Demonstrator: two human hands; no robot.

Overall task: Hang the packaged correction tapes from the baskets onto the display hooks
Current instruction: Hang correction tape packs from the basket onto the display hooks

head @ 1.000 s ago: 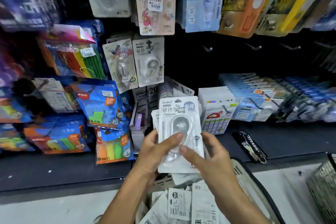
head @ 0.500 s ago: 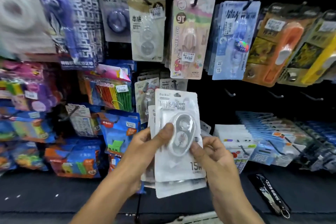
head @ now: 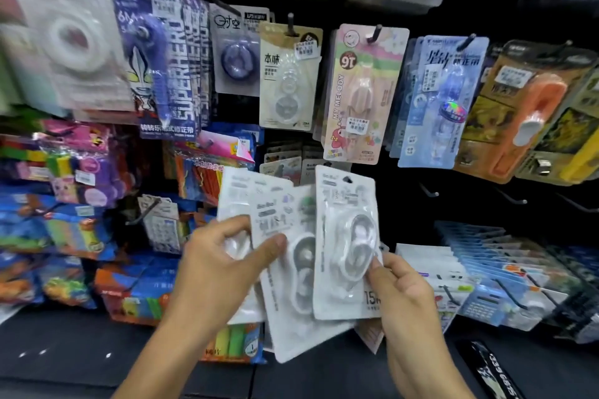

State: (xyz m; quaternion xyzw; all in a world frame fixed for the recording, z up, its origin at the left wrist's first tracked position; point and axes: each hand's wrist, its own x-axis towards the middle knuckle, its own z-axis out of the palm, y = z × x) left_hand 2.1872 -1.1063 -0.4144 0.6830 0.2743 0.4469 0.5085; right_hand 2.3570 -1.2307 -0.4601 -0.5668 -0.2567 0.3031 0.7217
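The white correction tape packs, squared into one stack half a second ago, are now fanned apart — the right hand (head: pixel 405 291) has peeled the front pack (head: pixel 346 243) sideways off the rest. Its fingers (head: pixel 377 269) pinch that pack at the lower right edge, beside the clear blister. The left hand (head: pixel 214 269) keeps the remaining packs (head: pixel 275 269) in a loose fan, thumb pressed across their faces and the other fingers curled behind. All the packs are held in the air in front of the display, below the hanging row of pink My Melody packs (head: pixel 359 97) and beige packs (head: pixel 288 74).

The view has also lifted: the basket has dropped out of sight and the hook wall fills the frame. That suggests sorting is over and hanging is about to begin, one pack at a time. Bare hooks (head: pixel 428 191) jut from the dark panel just right of the separated pack — likely candidates, though a matching row of white packs (head: pixel 311 168) shows directly behind the fan. The punched hole at the top of the pack must meet a hook tip next.
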